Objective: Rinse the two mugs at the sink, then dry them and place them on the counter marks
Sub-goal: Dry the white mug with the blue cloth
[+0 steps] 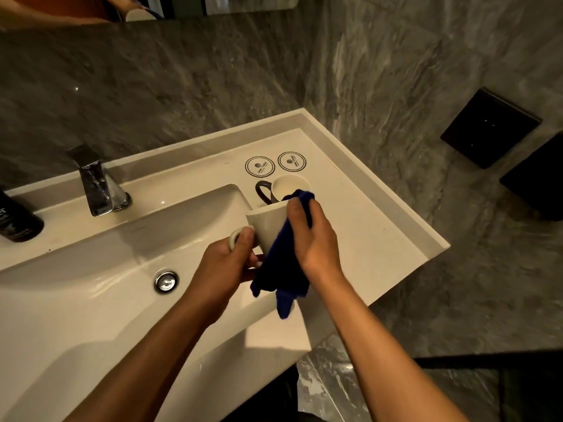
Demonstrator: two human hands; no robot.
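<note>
Grey marble walls [213, 71] (two black panels [490, 127] mounted) under warm light.

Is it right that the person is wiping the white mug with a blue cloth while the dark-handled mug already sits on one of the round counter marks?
Not quite. In the head view the dark-handled mug stands on the counter just short of the round marks, not on one. The white mug and blue cloth are as stated.
</note>
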